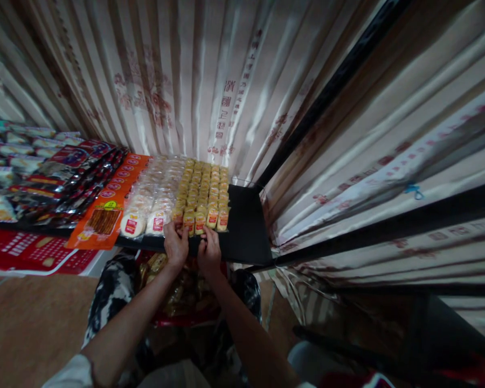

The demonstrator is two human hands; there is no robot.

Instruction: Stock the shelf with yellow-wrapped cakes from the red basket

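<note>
Both my hands reach to the front edge of a black shelf (246,226). My left hand (175,245) and my right hand (209,252) sit side by side, fingers curled on the front row of small yellow snack packets (202,196), which lie in several neat columns. My fingertips pinch at the nearest packets; whether a packet is lifted I cannot tell. Round white pastries in clear wrap (153,199) lie just left of the yellow packets.
An orange snack pack (109,207) and dark red packs (68,172) fill the shelf to the left. A bag of more snacks (181,296) rests below my arms. Pale curtain fabric (210,81) hangs behind, and a dark frame (335,81) runs to the right.
</note>
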